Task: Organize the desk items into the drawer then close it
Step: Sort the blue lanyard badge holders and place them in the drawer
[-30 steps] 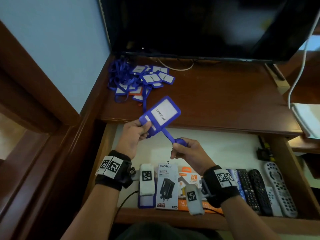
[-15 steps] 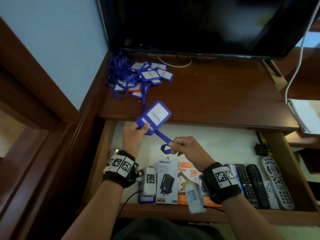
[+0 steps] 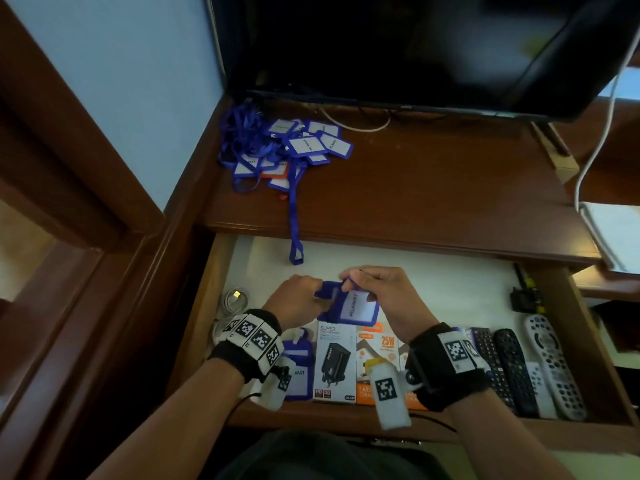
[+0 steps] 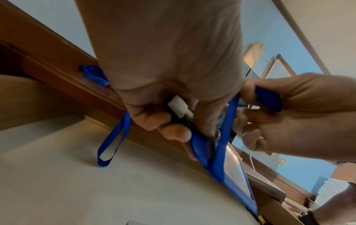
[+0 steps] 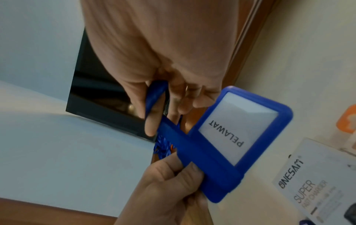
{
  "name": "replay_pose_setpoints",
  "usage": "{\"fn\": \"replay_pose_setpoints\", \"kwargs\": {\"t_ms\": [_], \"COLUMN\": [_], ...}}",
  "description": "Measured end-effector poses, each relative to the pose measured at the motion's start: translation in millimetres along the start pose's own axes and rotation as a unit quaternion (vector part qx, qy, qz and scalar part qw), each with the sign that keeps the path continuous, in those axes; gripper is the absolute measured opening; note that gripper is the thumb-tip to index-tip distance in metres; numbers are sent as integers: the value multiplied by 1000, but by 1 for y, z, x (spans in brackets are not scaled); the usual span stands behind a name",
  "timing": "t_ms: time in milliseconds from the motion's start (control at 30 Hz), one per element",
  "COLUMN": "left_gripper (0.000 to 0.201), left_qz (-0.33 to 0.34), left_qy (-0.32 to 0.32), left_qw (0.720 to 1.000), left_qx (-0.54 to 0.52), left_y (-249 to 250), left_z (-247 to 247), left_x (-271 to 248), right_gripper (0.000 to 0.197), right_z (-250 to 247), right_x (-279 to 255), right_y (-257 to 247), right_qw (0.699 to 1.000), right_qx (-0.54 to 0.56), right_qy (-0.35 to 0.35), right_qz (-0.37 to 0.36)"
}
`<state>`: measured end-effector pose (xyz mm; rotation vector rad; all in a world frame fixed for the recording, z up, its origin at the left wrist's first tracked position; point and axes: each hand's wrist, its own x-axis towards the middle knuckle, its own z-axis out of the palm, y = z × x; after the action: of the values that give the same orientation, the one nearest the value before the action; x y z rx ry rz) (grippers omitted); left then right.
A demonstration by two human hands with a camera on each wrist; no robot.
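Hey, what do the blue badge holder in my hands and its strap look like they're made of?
The badge holder looks like soft matte plastic or silicone: thick rounded blue frame, and a glossy clear window over the white card. Its strap looks like flat woven fabric ribbon, folding limply between the left hand and the right hand.

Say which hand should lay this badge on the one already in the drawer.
Probably left: the left hand grips the badge by its end, nearest the stored badge. The right hand only pinches the strap.

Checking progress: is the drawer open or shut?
Open. The drawer is pulled out, chargers and remotes visible inside; both hands hold a badge over it.
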<state>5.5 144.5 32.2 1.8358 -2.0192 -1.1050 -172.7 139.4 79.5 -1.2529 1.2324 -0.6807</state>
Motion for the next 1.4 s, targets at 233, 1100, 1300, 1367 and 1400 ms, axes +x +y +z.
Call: {"fn": "replay_pose_setpoints", "kwargs": {"t_ms": [233, 1100, 1300, 1367, 1400], "left_gripper": [9, 15, 12, 14, 17], "left_qz": [20, -55, -84, -82, -81], "left_qy": [-156, 77, 146, 143, 137], "left_qw": [987, 943, 933, 934, 934], "left_qx": [13, -319, -317, -317, -319], "left_y": [8, -1, 7, 8, 8], "left_z": [-12, -40, -36, -35, -34], "left_x": [-7, -19, -19, -19, -19], "right_gripper": [30, 19, 14, 17, 17], "right_z": [-8, 19, 26, 26, 26], "right_x": [3, 12, 12, 12, 12], "right_y": [5, -7, -5, -3, -3], "right_qw": [997, 973, 983, 980, 978], "right_qx": [-57, 215, 167, 178, 187], "right_qy": [-45, -17, 5, 17, 25], "right_qz": [24, 77, 74, 85, 91]}}
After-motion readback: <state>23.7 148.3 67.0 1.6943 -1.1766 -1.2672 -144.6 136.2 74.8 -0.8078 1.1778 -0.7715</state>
